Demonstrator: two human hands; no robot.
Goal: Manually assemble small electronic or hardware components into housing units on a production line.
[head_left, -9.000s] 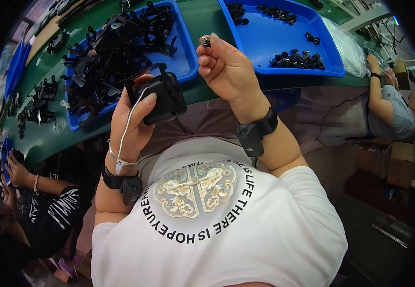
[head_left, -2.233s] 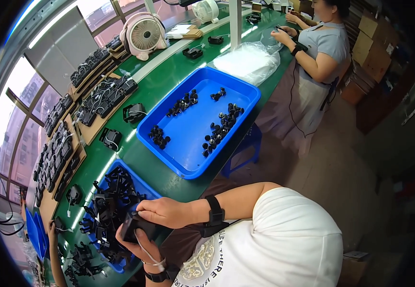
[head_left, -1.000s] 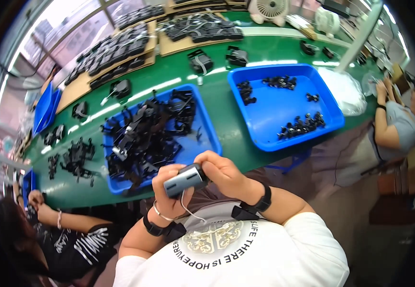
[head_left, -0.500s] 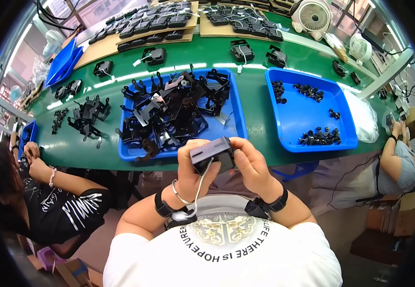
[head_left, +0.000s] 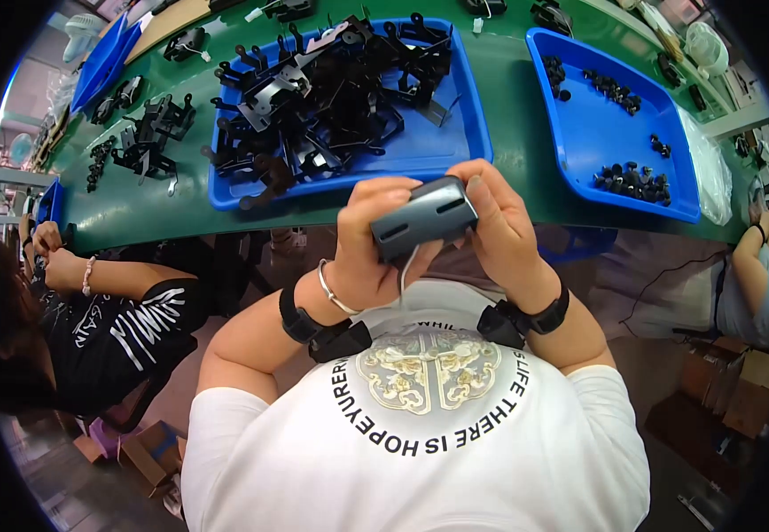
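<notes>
Between my hands is a dark grey, box-shaped device (head_left: pixel 424 217) with two slots in its upward face. A white cable (head_left: pixel 408 266) hangs from its underside. My left hand (head_left: pixel 362 226) is closed round the device's left end, fingers over the far edge. At the other end, my right hand (head_left: pixel 501 226) grips the corner between thumb and fingers. The device is held above my lap, just in front of the green table (head_left: pixel 180 222). Beyond it, black metal brackets (head_left: pixel 331 106) lie heaped in a blue tray (head_left: pixel 480 142).
Another blue tray (head_left: pixel 597 142) at the right holds small clusters of black screw-like parts (head_left: pixel 632 183). Loose brackets (head_left: pixel 149 137) lie left of the heap. A co-worker's arm (head_left: pixel 127 277) is at the left, another person's arm (head_left: pixel 750 270) at the far right. Similar devices (head_left: pixel 185 44) stand behind.
My view has tipped downward, so the trays sit higher in the picture. The device has been turned, and its slotted face now shows more fully. Both hands still hold it.
</notes>
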